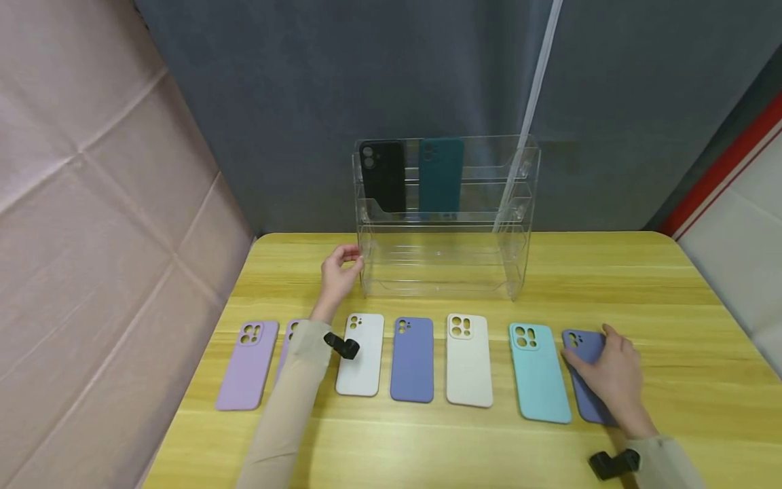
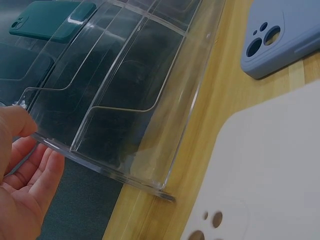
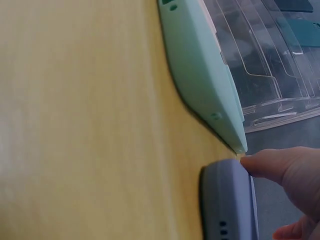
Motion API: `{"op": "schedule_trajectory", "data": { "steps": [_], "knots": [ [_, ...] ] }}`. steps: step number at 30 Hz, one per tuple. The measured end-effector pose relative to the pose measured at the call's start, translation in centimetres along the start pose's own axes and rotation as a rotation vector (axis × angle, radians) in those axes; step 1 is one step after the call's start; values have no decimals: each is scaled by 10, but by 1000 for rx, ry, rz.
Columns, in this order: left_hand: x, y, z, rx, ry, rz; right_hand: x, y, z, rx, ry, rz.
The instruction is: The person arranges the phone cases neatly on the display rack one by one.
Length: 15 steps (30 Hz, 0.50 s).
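Observation:
On the right of the table my right hand [image 1: 613, 377] grips a blue-purple phone case [image 1: 588, 348] by its sides, thumb on its left edge. In the right wrist view the thumb [image 3: 270, 162] presses the rim of that case [image 3: 227, 200]. A turquoise phone case [image 1: 540, 373] lies just left of it. My left hand [image 1: 341, 275] holds the left side of a clear stepped display rack [image 1: 440, 288], pinching its edge between thumb and fingers [image 2: 47, 175]. A black case [image 1: 383, 176] and a teal case [image 1: 441, 175] stand in the rack's upper tiers.
Several more cases lie in a row before the rack: lilac [image 1: 247, 367], a second lilac [image 1: 286, 350] partly under the left sleeve, white [image 1: 366, 360], violet-blue [image 1: 412, 360] and cream [image 1: 468, 360]. A grey curtain [image 1: 305, 102] hangs behind the wooden table [image 1: 415, 448].

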<state>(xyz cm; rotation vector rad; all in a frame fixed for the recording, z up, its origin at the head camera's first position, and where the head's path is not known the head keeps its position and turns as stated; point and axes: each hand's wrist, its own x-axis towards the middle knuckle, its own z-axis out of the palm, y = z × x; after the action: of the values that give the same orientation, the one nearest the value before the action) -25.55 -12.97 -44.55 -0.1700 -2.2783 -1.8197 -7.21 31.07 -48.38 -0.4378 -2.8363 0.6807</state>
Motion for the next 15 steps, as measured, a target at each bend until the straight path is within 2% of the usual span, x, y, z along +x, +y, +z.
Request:
{"op": "schedule_trajectory", "data": {
  "steps": [4, 8, 15],
  "knots": [
    [-1, 0, 0, -5, 2, 4, 2, -2, -2, -38, -42, 48],
    [-1, 0, -1, -4, -5, 0, 3, -2, -2, -62, -50, 60],
    [0, 1, -1, -5, -14, -2, 4, -2, -2, -48, -25, 2]
  ]
}}
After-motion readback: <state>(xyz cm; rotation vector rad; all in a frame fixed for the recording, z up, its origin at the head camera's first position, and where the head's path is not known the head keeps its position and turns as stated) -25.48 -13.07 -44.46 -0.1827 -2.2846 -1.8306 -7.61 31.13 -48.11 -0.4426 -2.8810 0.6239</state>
